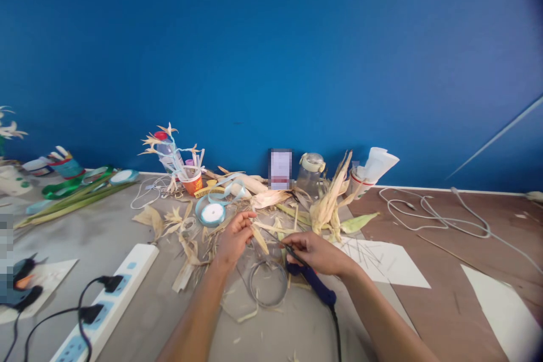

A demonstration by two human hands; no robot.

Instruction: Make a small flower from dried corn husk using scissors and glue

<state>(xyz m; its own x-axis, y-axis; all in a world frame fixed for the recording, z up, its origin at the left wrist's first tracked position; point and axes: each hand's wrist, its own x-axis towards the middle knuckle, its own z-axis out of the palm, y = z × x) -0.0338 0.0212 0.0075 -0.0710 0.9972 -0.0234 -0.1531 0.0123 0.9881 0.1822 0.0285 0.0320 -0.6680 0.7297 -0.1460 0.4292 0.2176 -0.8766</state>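
Observation:
My left hand (235,239) is closed around a strip of dried corn husk (259,239), pinching it between the fingertips. My right hand (317,253) grips a dark blue tool with a cord (316,285), and its thin tip points at the husk strip. Just below both hands a coil of grey wire (268,284) lies on the table. More dried husks (326,206) are heaped right behind the hands.
A white power strip (111,300) with black plugs lies at the front left. A light blue ribbon spool (211,213), a paper cup (192,182), a glass jar (311,172), white paper sheets (384,263) and white cables (436,216) spread over the table before the blue wall.

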